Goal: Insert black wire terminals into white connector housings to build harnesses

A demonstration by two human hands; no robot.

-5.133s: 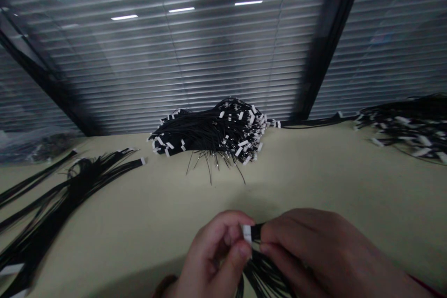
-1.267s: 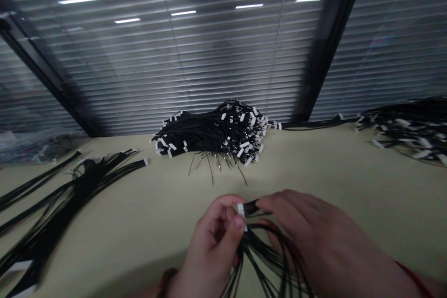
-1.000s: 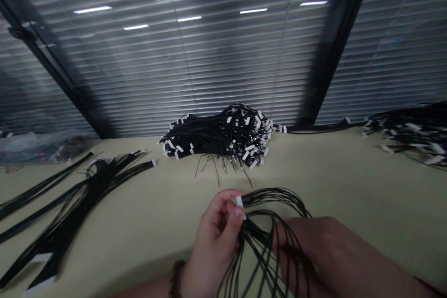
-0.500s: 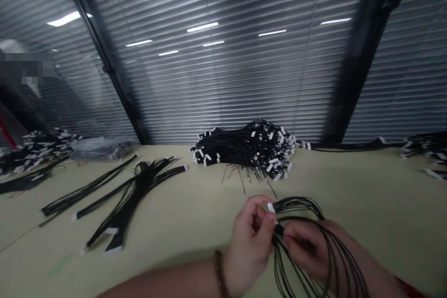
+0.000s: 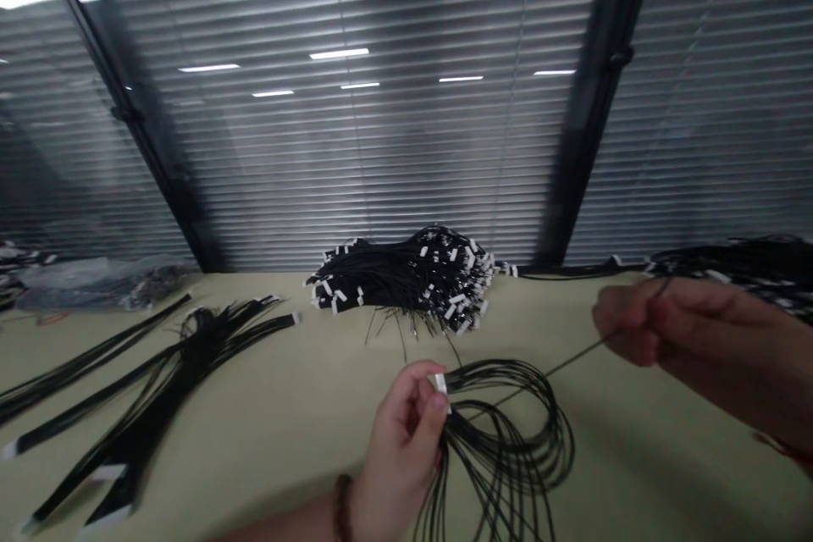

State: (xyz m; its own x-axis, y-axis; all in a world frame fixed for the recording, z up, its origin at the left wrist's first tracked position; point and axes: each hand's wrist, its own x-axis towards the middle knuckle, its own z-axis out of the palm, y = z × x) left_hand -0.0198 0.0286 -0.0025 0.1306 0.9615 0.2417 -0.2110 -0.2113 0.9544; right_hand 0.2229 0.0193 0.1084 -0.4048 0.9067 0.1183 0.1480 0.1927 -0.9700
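Black wire [image 5: 559, 369] slanting up-right, right hand [image 5: 679, 330] seemingly pinching; left hand [image 5: 400, 457] clamping white connector [image 5: 440, 383]

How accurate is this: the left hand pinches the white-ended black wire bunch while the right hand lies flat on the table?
Wrong on the right hand: it is raised above the table, pinching a black wire, in the head view. The left hand does pinch the white-ended black wire bunch.

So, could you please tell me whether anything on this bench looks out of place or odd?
Yes: a single thin black wire runs straight out of the looped bundle to the right hand, unlike the curved wires around it. Also, loose wire ends straggle out beneath the large pile.
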